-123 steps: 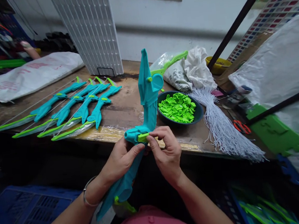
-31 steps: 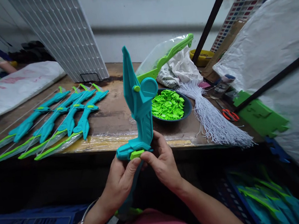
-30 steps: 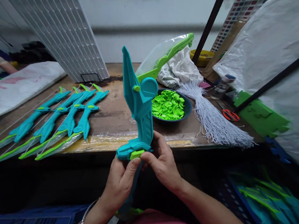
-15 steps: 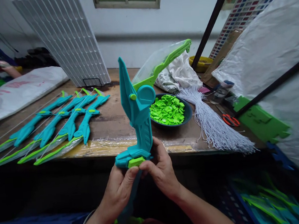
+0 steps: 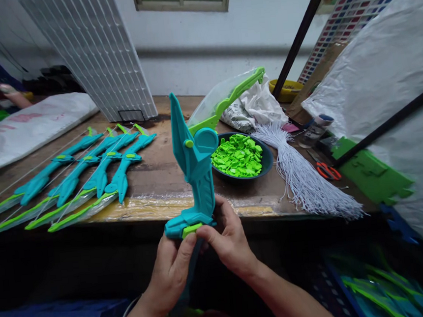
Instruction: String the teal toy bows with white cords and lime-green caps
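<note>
I hold a teal toy bow [image 5: 197, 172] upright in front of me, its lime green limb tip in a clear sleeve slanting up to the right. My left hand [image 5: 171, 270] is closed round the grip from below, thumb against a small lime green clip [image 5: 192, 229] at the handle. My right hand [image 5: 228, 241] pinches the same clip from the right, fingers curled. A dark bowl [image 5: 266, 161] of lime green clips sits on the wooden table [image 5: 168, 167] just beyond the bow.
Several finished teal bows [image 5: 87, 172] lie in a row at the table's left. A bundle of white strings [image 5: 305, 180] and red scissors [image 5: 327, 170] lie right of the bowl. A white ribbed panel [image 5: 94, 50] leans at the back. Blue crates stand below.
The bow and both hands have sunk lower in view and the camera has tipped up. The grip on the bow and the clip is unchanged.
</note>
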The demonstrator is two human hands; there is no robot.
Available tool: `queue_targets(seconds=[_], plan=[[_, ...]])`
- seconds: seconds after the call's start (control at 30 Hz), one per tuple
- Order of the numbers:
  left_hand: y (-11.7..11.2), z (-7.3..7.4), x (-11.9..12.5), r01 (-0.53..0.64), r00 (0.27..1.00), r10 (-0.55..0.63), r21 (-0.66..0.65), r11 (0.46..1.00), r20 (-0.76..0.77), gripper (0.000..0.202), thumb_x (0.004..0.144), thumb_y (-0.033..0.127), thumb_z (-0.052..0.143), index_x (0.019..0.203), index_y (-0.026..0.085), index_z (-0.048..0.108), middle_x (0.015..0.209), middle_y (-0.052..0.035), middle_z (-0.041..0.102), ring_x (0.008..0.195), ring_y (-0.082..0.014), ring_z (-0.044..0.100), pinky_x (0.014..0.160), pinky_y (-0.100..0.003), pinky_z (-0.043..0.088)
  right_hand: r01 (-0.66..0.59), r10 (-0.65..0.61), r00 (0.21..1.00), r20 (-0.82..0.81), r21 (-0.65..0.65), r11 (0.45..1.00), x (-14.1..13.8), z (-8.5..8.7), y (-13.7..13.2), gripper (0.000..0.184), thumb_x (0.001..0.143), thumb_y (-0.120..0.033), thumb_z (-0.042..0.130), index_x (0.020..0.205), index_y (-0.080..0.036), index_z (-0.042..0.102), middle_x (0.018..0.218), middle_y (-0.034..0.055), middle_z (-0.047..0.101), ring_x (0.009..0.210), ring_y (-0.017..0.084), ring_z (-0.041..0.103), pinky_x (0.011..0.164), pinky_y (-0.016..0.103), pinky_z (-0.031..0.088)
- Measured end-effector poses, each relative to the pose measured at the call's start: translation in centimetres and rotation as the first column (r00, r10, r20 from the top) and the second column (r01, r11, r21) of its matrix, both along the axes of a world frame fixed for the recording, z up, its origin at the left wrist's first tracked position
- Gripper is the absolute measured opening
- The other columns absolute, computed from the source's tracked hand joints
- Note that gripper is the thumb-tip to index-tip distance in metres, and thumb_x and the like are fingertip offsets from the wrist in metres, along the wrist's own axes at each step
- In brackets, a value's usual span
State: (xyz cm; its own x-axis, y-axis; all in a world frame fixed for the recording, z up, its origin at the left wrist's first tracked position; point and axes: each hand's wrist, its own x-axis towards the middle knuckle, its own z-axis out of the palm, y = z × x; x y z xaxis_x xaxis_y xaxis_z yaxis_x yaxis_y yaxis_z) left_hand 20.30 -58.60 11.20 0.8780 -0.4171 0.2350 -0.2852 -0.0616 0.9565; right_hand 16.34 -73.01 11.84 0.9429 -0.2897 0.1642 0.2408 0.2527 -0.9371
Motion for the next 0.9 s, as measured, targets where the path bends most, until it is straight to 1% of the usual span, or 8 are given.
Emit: queue_targets(seconds=[0.23,0.33,0.4,0.43,0.5,0.6,0.7,0.9], plan=[[-0.8,1.1,0.2,0.088,0.992,-0.093,-0.062,0.994,-0.090,0.030,0.101,0.044,0.054,0.113,0.021,0.068,0.090,-0.0003,0.073,0.083,-0.0146,0.068,0.083,-0.025,0.054,0.004,-0.006,0.999,-0.033,-0.057,0.998,0.5,-0.1,-0.2,0.046,0.086,-0.037,0.078,0.124,-0.028,0.053,0.092,-0.0013,0.060,0.063,0.012,0.056,0.048,0.022,0.053],[-0.8,1.7,0.6,0.109,0.981,-0.122,-0.093,0.990,-0.154,0.031,0.100,0.046,0.055,0.113,0.020,0.067,0.098,-0.0016,0.074,0.080,-0.0138,0.067,0.082,-0.026,0.055,0.027,-0.028,0.999,-0.030,-0.050,0.998,0.9,-0.2,0.0,0.050,0.087,-0.037,0.077,0.128,-0.029,0.051,0.096,0.0004,0.062,0.065,0.013,0.057,0.046,0.022,0.052],[-0.7,1.9,0.9,0.097,0.975,-0.114,-0.093,0.991,-0.190,0.034,0.099,0.049,0.056,0.112,0.019,0.066,0.100,-0.0027,0.074,0.080,-0.0148,0.067,0.081,-0.027,0.056,0.141,-0.134,0.990,0.051,-0.169,0.976,1.0,-0.5,-0.1,0.056,0.089,-0.034,0.075,0.138,-0.030,0.048,0.110,0.0047,0.063,0.073,0.015,0.061,0.051,0.025,0.055],[-0.6,1.9,1.1,0.084,0.974,-0.098,-0.078,0.993,-0.203,0.035,0.098,0.050,0.056,0.112,0.019,0.066,0.100,-0.0030,0.074,0.083,-0.0158,0.068,0.081,-0.027,0.055,0.242,-0.210,0.968,0.139,-0.279,0.929,1.0,-0.7,-0.2,0.060,0.090,-0.032,0.075,0.142,-0.030,0.046,0.120,0.0074,0.062,0.082,0.017,0.064,0.058,0.028,0.058],[-0.5,2.0,1.6,0.045,0.977,-0.051,-0.033,0.998,-0.205,0.035,0.097,0.051,0.058,0.113,0.020,0.066,0.102,-0.0035,0.073,0.096,-0.0179,0.068,0.089,-0.028,0.053,0.462,-0.281,0.876,0.392,-0.515,0.722,0.9,-0.7,-0.7,0.061,0.090,-0.025,0.075,0.144,-0.030,0.048,0.133,0.0115,0.056,0.106,0.024,0.063,0.080,0.037,0.061],[-0.5,2.2,2.4,0.054,0.986,-0.052,0.007,0.999,-0.157,0.036,0.098,0.048,0.058,0.120,0.021,0.064,0.121,-0.0049,0.070,0.118,-0.0203,0.061,0.107,-0.031,0.044,0.613,-0.093,0.766,0.636,-0.680,0.402,0.8,0.2,-1.4,0.048,0.092,-0.009,0.069,0.136,-0.022,0.058,0.123,0.0131,0.060,0.116,0.026,0.057,0.094,0.044,0.056],[-0.4,2.7,3.4,0.170,0.977,-0.164,0.036,0.985,-0.134,0.038,0.098,0.049,0.055,0.121,0.020,0.064,0.126,-0.0068,0.068,0.122,-0.0234,0.059,0.111,-0.036,0.043,0.602,0.038,0.764,0.645,-0.732,0.317,0.8,1.5,-1.9,0.040,0.093,-0.002,0.063,0.130,-0.017,0.060,0.106,0.0113,0.064,0.100,0.022,0.060,0.085,0.040,0.057],[0.4,4.3,5.3,0.452,0.870,-0.408,0.114,0.885,-0.277,0.042,0.091,0.046,0.063,0.125,0.022,0.060,0.122,-0.0079,0.069,0.128,-0.0303,0.056,0.113,-0.046,0.044,0.553,0.036,0.822,0.568,-0.812,0.189,0.1,2.7,-2.8,0.033,0.096,-0.010,0.061,0.129,-0.015,0.059,0.104,0.0127,0.063,0.093,0.022,0.062,0.077,0.037,0.058]])
